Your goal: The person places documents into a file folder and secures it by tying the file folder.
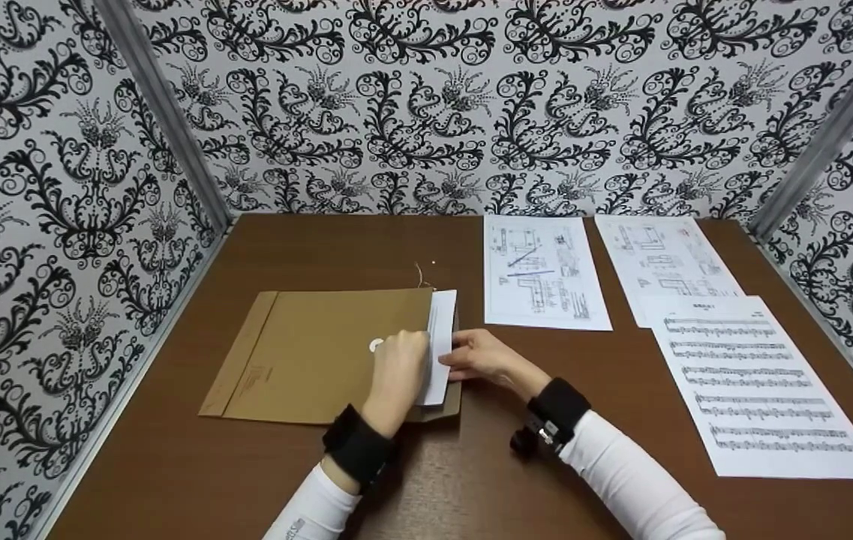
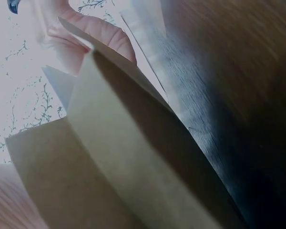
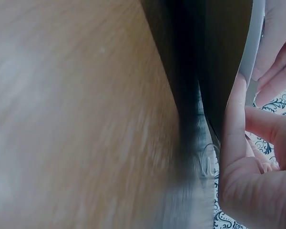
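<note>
Left hand [image 1: 398, 365] pinches envelope [image 1: 321, 352] mouth edge. Right hand [image 1: 482, 358] pinches white sheets [image 1: 440, 341] at the mouth. Envelope flat on table [image 1: 471, 480].

Recording booth: wallpapered panels [image 1: 471, 112] round brown desk [image 1: 366, 247].

Two bare hands, left hand [image 1: 396, 367] and right hand [image 1: 485, 358], long white sleeves [image 1: 636, 480] covering both forearms, small grey print on the left cuff, wide black fabric wrist straps [image 1: 357, 447], a small black camera unit [image 1: 535, 433] clipped under the right strap
</note>
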Action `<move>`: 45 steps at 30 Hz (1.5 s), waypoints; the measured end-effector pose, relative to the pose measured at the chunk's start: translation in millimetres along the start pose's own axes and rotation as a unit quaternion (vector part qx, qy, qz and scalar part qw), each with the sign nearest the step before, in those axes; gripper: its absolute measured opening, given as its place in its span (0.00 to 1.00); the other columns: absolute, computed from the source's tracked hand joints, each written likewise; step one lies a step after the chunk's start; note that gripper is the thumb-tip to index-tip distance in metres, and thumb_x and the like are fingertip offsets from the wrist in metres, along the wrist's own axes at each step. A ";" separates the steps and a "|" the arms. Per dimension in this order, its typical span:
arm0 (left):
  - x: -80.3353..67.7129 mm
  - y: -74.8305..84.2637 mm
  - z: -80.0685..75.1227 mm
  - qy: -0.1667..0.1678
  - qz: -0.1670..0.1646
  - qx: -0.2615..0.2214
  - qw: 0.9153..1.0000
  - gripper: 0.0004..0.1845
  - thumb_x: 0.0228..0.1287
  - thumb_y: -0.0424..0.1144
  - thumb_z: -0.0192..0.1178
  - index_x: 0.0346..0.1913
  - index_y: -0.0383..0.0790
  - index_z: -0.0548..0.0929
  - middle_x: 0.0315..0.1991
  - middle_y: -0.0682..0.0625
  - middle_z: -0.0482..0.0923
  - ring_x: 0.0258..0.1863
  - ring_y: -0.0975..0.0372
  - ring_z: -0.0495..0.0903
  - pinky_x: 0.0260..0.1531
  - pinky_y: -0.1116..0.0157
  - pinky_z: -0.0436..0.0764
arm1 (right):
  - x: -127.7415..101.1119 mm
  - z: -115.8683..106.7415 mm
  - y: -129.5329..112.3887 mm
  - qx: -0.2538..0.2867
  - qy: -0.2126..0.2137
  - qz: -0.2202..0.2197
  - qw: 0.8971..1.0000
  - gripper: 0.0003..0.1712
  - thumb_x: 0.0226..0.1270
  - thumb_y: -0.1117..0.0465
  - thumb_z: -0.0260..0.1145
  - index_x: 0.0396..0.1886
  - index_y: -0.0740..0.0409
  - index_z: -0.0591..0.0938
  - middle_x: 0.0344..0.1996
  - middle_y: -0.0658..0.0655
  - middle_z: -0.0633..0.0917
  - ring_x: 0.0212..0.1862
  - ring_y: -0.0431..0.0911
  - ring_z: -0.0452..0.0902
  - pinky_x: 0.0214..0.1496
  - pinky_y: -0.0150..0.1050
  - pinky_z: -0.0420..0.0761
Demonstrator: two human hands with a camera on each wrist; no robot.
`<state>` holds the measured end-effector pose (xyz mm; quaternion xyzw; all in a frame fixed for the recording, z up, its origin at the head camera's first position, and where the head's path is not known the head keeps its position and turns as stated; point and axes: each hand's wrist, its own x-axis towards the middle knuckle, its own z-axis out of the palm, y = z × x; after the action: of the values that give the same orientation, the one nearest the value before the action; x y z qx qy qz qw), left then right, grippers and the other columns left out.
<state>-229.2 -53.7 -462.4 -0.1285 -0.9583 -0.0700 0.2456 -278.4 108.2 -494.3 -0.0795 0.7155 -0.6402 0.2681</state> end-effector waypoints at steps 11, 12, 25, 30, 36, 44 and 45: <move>2.9 -2.2 -3.3 -0.022 -0.009 -0.009 1.000 0.05 0.57 0.30 0.63 0.25 0.40 0.86 0.24 0.42 0.88 0.22 0.48 0.87 0.19 0.53 0.81 | 6.8 8.2 -6.4 -0.028 0.014 0.005 0.999 0.21 0.69 0.71 0.62 0.59 0.76 0.77 0.32 0.51 0.83 0.33 0.39 0.84 0.40 0.33 0.89; 3.2 -2.5 -3.9 -0.024 -0.010 -0.010 1.000 0.05 0.57 0.30 0.64 0.26 0.40 0.86 0.24 0.42 0.88 0.22 0.48 0.87 0.19 0.53 0.81 | 7.5 8.9 -6.8 -0.033 0.017 0.004 0.999 0.21 0.69 0.71 0.62 0.59 0.76 0.77 0.30 0.50 0.82 0.31 0.38 0.83 0.38 0.32 0.88; 5.7 -8.5 -5.4 -0.022 -0.025 -0.003 0.999 0.07 0.58 0.27 0.63 0.25 0.40 0.86 0.24 0.42 0.88 0.22 0.48 0.87 0.20 0.53 0.80 | 17.6 20.3 -11.7 -0.037 0.036 0.013 0.999 0.10 0.67 0.73 0.63 0.47 0.72 0.80 0.27 0.49 0.78 0.27 0.37 0.79 0.34 0.28 0.86; 4.4 -11.7 -4.1 0.004 -0.017 -0.001 1.000 0.07 0.56 0.28 0.64 0.24 0.40 0.86 0.22 0.43 0.87 0.20 0.49 0.86 0.18 0.54 0.80 | 21.5 23.9 -12.2 -0.029 0.025 0.005 0.999 0.15 0.68 0.74 0.59 0.52 0.75 0.79 0.31 0.50 0.79 0.32 0.38 0.80 0.40 0.32 0.88; 4.6 -11.7 -4.2 0.013 -0.016 -0.005 1.000 0.07 0.56 0.28 0.64 0.24 0.41 0.86 0.22 0.43 0.87 0.20 0.49 0.86 0.18 0.54 0.80 | 24.5 27.0 -12.2 -0.026 0.017 -0.004 1.000 0.21 0.64 0.76 0.55 0.57 0.76 0.78 0.32 0.51 0.80 0.32 0.38 0.81 0.40 0.32 0.88; 5.8 -10.1 -6.3 0.015 -0.018 -0.019 1.000 0.09 0.58 0.28 0.64 0.22 0.41 0.85 0.21 0.44 0.87 0.21 0.49 0.86 0.19 0.54 0.79 | 27.9 31.4 -12.2 -0.009 0.008 -0.013 1.000 0.26 0.60 0.78 0.50 0.60 0.78 0.76 0.35 0.55 0.84 0.35 0.40 0.84 0.44 0.36 0.89; 5.8 -10.5 -6.5 0.017 -0.020 -0.021 0.999 0.09 0.58 0.28 0.64 0.22 0.41 0.85 0.21 0.43 0.87 0.21 0.48 0.86 0.19 0.54 0.79 | 28.3 32.0 -12.4 -0.007 0.008 -0.012 1.000 0.26 0.61 0.78 0.50 0.60 0.78 0.76 0.35 0.54 0.84 0.36 0.40 0.84 0.44 0.36 0.89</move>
<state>-234.1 -63.8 -454.7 -0.1135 -0.9546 -0.0970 0.2578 -289.6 65.3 -491.6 -0.0851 0.7212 -0.6390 0.2537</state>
